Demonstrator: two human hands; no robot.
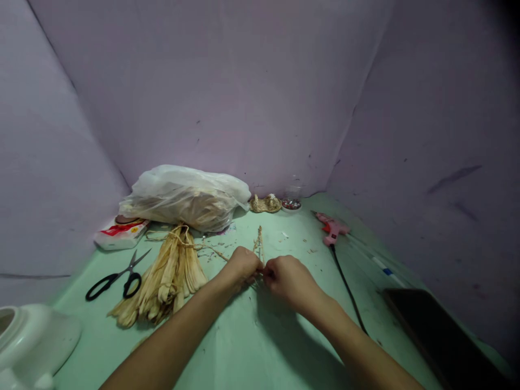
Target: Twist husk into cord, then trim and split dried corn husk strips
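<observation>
Cord (260, 236) — thin, irreg., in hands (245, 264) (287, 276)

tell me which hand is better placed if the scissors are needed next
Likely the left hand: the scissors lie on that side, beside the bundle. The right hand is farther across, nearer the glue gun. Both are at the cord.

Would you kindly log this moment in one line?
left hand, right hand: together at fibre strand; grip: partly hidden; left side: scissors, tan strip bundle; right side: glue gun
</observation>
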